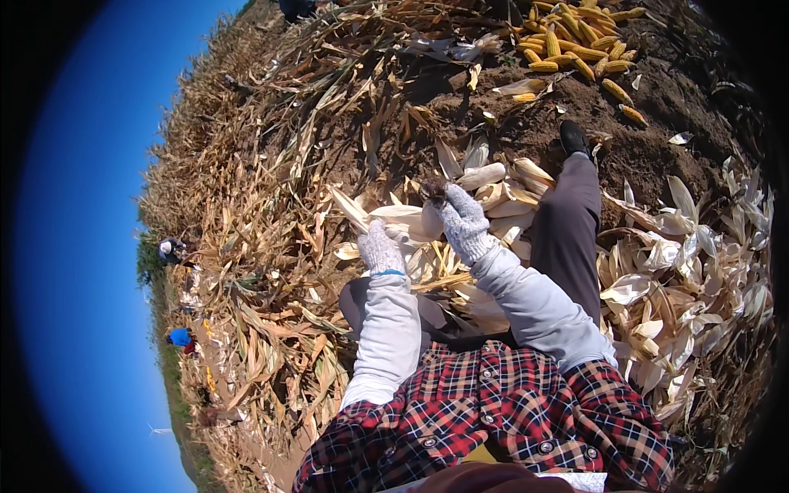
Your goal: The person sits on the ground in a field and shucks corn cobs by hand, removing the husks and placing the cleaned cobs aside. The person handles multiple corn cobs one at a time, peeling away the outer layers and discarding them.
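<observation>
My left hand (380, 248), in a grey knit glove, grips a pale ear of corn in its husk (402, 217) in front of my lap. My right hand (463, 223), gloved alike, is closed at the ear's other end on a tuft of dark brown corn silk (434, 188). Any kernels on this ear are hidden by husk and gloves. Beyond and beneath my hands lie several more unshucked ears (483, 176) and loose dry husks, between my spread legs.
A heap of bare yellow corn cobs (576, 38) lies on brown soil past my shoe (574, 137). Discarded husks (656, 277) are piled to my right. Cut cornstalks (271, 203) cover the ground to my left, where two people (179, 337) are farther off.
</observation>
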`<action>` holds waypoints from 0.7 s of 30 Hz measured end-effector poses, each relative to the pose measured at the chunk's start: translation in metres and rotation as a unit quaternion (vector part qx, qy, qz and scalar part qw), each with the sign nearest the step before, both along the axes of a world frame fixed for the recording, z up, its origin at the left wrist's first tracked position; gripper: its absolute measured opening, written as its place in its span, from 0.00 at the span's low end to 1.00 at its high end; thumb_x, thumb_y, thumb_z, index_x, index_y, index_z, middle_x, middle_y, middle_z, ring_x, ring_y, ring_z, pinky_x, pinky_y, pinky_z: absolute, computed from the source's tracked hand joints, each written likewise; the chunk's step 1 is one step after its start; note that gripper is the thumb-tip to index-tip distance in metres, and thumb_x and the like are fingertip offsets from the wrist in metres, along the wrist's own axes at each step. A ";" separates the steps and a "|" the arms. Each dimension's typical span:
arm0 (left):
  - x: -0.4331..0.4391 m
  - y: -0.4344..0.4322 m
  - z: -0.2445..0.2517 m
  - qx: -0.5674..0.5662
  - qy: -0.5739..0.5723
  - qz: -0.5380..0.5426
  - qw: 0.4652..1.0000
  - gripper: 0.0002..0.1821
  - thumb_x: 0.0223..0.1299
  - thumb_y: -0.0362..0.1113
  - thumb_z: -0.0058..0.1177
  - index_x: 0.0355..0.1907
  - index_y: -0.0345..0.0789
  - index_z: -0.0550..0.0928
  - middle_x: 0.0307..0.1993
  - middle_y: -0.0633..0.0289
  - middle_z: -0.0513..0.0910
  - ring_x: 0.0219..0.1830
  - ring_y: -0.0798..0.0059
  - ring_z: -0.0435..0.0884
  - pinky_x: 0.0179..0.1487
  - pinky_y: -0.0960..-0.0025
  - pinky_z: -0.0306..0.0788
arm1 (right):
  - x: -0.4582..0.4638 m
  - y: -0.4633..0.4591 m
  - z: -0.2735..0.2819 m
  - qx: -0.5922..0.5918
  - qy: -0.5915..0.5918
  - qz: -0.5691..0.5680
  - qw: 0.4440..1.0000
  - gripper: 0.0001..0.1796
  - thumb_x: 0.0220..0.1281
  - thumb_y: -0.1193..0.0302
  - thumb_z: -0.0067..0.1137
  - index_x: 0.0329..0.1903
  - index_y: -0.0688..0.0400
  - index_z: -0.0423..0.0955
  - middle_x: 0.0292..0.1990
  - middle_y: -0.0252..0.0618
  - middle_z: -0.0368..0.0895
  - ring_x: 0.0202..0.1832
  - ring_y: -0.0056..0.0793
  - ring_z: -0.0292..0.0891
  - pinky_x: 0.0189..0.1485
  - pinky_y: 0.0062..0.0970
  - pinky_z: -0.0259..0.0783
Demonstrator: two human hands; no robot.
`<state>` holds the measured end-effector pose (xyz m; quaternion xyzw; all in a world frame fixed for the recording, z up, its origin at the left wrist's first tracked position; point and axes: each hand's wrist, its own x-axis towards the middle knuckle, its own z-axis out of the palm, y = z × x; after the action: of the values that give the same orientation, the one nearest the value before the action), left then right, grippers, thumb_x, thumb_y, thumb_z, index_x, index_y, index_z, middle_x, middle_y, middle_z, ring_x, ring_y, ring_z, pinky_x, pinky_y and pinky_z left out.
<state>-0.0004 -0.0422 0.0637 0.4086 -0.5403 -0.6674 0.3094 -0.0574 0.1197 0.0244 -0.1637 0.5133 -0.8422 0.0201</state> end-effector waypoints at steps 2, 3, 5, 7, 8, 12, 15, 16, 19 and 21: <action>-0.003 0.002 0.019 0.018 0.036 0.025 0.999 0.13 0.67 0.33 0.53 0.49 0.27 0.74 0.28 0.58 0.78 0.21 0.71 0.78 0.21 0.69 0.75 | -0.016 0.000 0.000 -0.083 -0.196 0.017 0.977 0.19 0.77 0.67 0.55 0.63 0.62 0.77 0.56 0.40 0.83 0.57 0.27 0.78 0.63 0.25 0.71; -0.003 0.003 0.032 0.036 0.028 -0.006 0.999 0.15 0.67 0.34 0.54 0.50 0.27 0.75 0.30 0.57 0.79 0.22 0.70 0.79 0.23 0.68 0.76 | -0.022 0.003 -0.003 -0.199 -0.228 0.038 0.952 0.21 0.78 0.64 0.54 0.67 0.61 0.73 0.57 0.39 0.82 0.57 0.27 0.78 0.64 0.25 0.71; -0.005 0.020 0.046 -0.067 0.014 -0.047 0.997 0.15 0.67 0.36 0.55 0.50 0.29 0.77 0.28 0.59 0.80 0.23 0.71 0.79 0.28 0.69 0.77 | -0.028 -0.001 -0.009 -0.308 -0.295 0.007 0.904 0.32 0.76 0.53 0.57 0.72 0.59 0.65 0.63 0.42 0.76 0.64 0.34 0.74 0.69 0.34 0.69; -0.008 0.039 0.057 -0.115 0.028 -0.120 0.986 0.16 0.66 0.38 0.55 0.50 0.28 0.78 0.30 0.58 0.82 0.28 0.71 0.83 0.30 0.68 0.78 | -0.018 -0.004 -0.021 -0.418 -0.395 0.115 0.810 0.45 0.69 0.42 0.61 0.75 0.57 0.56 0.68 0.49 0.68 0.68 0.44 0.69 0.67 0.49 0.71; -0.012 0.048 0.062 -0.120 0.051 -0.104 0.986 0.16 0.67 0.37 0.54 0.50 0.27 0.78 0.36 0.55 0.83 0.31 0.69 0.84 0.32 0.68 0.80 | -0.011 -0.011 -0.026 -0.447 -0.421 0.148 0.775 0.49 0.66 0.37 0.60 0.75 0.57 0.55 0.73 0.50 0.60 0.74 0.53 0.61 0.71 0.60 0.65; 0.001 0.077 0.073 -0.020 0.097 -0.183 0.978 0.15 0.66 0.30 0.50 0.54 0.28 0.78 0.39 0.59 0.79 0.33 0.73 0.79 0.32 0.69 0.76 | 0.007 -0.023 -0.040 -0.461 -0.375 0.241 0.767 0.46 0.68 0.42 0.61 0.74 0.59 0.55 0.69 0.58 0.62 0.71 0.57 0.64 0.71 0.61 0.68; 0.023 0.083 0.082 0.060 0.106 -0.258 0.958 0.16 0.68 0.28 0.50 0.57 0.30 0.77 0.42 0.56 0.78 0.35 0.73 0.77 0.38 0.67 0.76 | 0.001 -0.023 -0.036 -0.468 -0.400 0.209 0.760 0.36 0.70 0.55 0.65 0.69 0.56 0.57 0.62 0.52 0.67 0.66 0.53 0.70 0.68 0.64 0.71; 0.029 0.082 0.083 0.065 0.146 -0.295 0.942 0.17 0.68 0.28 0.49 0.58 0.29 0.76 0.43 0.55 0.78 0.35 0.72 0.77 0.39 0.67 0.77 | -0.001 -0.024 -0.032 -0.419 -0.420 0.185 0.783 0.31 0.70 0.64 0.64 0.67 0.55 0.58 0.60 0.48 0.68 0.63 0.50 0.72 0.65 0.64 0.74; 0.046 0.064 0.083 0.032 0.199 -0.241 0.949 0.19 0.67 0.25 0.46 0.60 0.30 0.76 0.45 0.54 0.79 0.34 0.73 0.76 0.38 0.65 0.75 | -0.010 -0.014 -0.022 -0.296 -0.382 0.104 0.869 0.32 0.68 0.68 0.64 0.68 0.56 0.57 0.57 0.49 0.72 0.57 0.49 0.78 0.58 0.57 0.81; 0.048 0.035 0.082 0.018 0.251 -0.198 0.948 0.18 0.69 0.27 0.48 0.61 0.31 0.76 0.45 0.53 0.79 0.35 0.72 0.77 0.37 0.65 0.76 | -0.025 -0.003 -0.018 -0.309 -0.394 -0.001 0.866 0.27 0.67 0.68 0.66 0.64 0.58 0.64 0.52 0.46 0.79 0.50 0.45 0.83 0.49 0.48 0.87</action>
<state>0.0472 -0.0067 0.1453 0.1187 -0.5030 -0.8057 0.2893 -0.0823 0.1163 0.0065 0.1846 0.1763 -0.9521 0.1685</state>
